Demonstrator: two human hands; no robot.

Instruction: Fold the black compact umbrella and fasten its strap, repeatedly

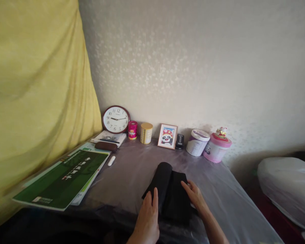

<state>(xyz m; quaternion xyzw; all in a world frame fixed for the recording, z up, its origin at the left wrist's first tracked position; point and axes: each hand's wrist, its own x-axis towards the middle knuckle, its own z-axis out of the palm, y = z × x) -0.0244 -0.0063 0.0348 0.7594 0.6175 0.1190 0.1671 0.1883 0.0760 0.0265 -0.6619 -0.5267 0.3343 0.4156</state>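
Observation:
A folded black cloth (176, 198) lies near the front edge of the table, with a rounded, thicker fold along its left part and a flatter panel on the right. My left hand (147, 217) is at the left side of the cloth, thumb resting on the fold and fingers along its edge. On the opposite side, my right hand (196, 197) grips the right edge, thumb on top, with the other fingertips partly hidden behind the cloth.
A plastic-covered table (132, 169) carries green books (73, 176), a brown case (106, 146) and a small white object (111, 161) on the left. Along the wall stand a clock (116, 119), a pink tin (132, 130), a yellow-lidded can (146, 133), a panda picture frame (167, 136) and tubs (197, 143).

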